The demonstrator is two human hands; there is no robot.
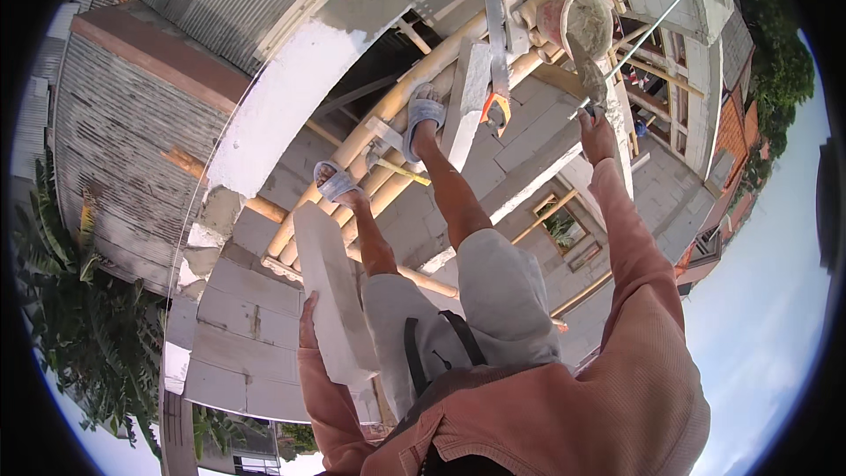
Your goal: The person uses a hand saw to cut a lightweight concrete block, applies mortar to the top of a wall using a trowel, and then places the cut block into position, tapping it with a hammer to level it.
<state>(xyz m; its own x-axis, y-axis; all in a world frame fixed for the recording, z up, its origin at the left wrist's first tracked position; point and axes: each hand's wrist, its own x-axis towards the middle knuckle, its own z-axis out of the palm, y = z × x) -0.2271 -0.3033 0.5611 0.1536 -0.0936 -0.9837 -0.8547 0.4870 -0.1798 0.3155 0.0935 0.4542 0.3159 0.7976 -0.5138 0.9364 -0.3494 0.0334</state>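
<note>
My left hand [308,322] is closed on the outer side of a long pale concrete block [333,286], which stands tilted beside my left leg. My right hand [597,137], stretched out at the far right, grips a trowel [585,62] smeared with grey mortar. The blade overlaps the front of a mortar bucket [552,21]; whether it touches the mortar inside I cannot tell. Left of the bucket, a handsaw [496,35] with an orange handle lies against another pale block [467,92].
My sandalled feet stand on bamboo poles [388,106] high above the ground. A tool with a yellow handle [404,171] lies between them. A mortar-streaked wall top [291,88] curves along the left. A thin pale rod [665,18] slants beyond the trowel. Gaps open between the poles.
</note>
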